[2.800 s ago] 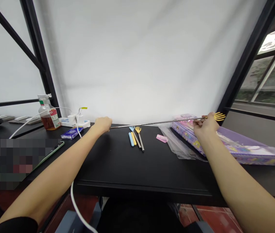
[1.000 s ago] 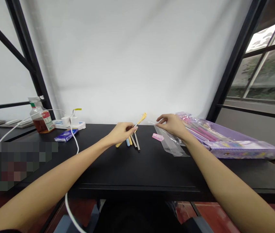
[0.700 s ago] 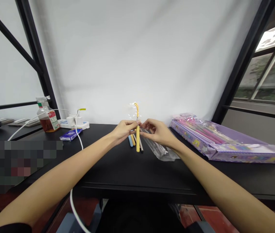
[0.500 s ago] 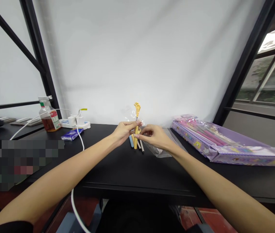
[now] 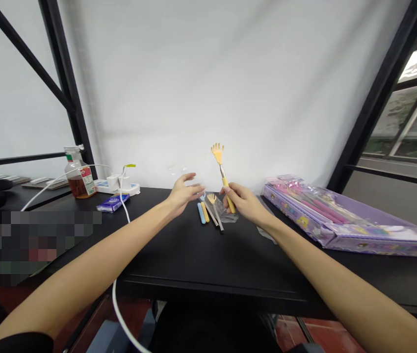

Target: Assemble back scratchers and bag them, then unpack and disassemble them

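Note:
My right hand (image 5: 241, 203) grips the yellow handle of a small telescopic back scratcher (image 5: 222, 172), held upright with its yellow claw head above the desk. A crumpled clear plastic sleeve (image 5: 226, 214) lies under that hand. My left hand (image 5: 184, 192) hovers just left of it, fingers spread, holding nothing. Between the hands, on the black desk (image 5: 201, 255), lie a blue-handled scratcher (image 5: 201, 212) and a yellow-handled one (image 5: 205, 211), with a dark-handled one (image 5: 216, 213) beside them.
A purple display box (image 5: 344, 218) of wrapped scratchers sits at the right. At the back left stand a bottle of brown liquid (image 5: 78, 174), a white power strip (image 5: 118, 186) with a white cable (image 5: 120, 304), and a blue packet (image 5: 113, 202).
The long extended scratcher was collapsed short. Both hands pinched it and a clear sleeve together; now my left hand has let go and opened, and my right hand holds the scratcher upright alone.

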Available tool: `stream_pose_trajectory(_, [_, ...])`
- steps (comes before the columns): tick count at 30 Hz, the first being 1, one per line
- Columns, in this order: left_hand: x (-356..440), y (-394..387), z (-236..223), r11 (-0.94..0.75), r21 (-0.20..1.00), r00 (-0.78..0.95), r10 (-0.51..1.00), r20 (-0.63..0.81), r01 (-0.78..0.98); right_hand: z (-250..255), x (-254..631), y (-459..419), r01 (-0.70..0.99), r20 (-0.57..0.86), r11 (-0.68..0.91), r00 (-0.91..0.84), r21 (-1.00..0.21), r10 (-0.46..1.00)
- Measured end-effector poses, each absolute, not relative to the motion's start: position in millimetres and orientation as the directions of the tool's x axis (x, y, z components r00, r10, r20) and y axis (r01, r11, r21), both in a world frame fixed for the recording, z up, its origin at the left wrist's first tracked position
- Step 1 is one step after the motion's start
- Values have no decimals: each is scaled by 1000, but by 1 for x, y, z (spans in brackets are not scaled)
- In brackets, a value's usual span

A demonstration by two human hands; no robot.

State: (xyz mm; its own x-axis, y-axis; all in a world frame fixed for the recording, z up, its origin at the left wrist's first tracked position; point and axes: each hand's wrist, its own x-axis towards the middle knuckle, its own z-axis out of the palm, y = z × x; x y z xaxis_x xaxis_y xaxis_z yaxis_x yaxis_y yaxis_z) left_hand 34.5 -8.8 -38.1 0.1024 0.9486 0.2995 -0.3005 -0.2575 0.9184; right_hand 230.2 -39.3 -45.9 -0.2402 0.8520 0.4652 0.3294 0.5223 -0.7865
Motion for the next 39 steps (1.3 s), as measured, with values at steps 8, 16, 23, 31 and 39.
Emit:
stream_pose_trajectory(8, [20, 15, -47, -404, 912, 46, 912, 407, -63, -35, 250, -40, 319, 337, 424, -294, -847, 894])
stream_pose_trajectory(16, [23, 9, -41, -294, 956, 57, 954, 294, -19, -14, 287, -51, 408, 218, 389, -405, -826, 888])
stream_pose_trajectory(23, [21, 3, -42, -340, 939, 175, 923, 344, -53, -8, 304, -48, 558, 135, 409, -466, -722, 874])
stream_pose_trajectory(31, [19, 10, -44, -399, 917, 152, 905, 396, -9, -4, 306, -54, 602, 137, 365, -390, -710, 911])
stream_pose_trajectory(39, [20, 6, -43, -319, 948, 167, 934, 317, -17, -5, 309, -51, 688, 197, 374, -324, -622, 925])
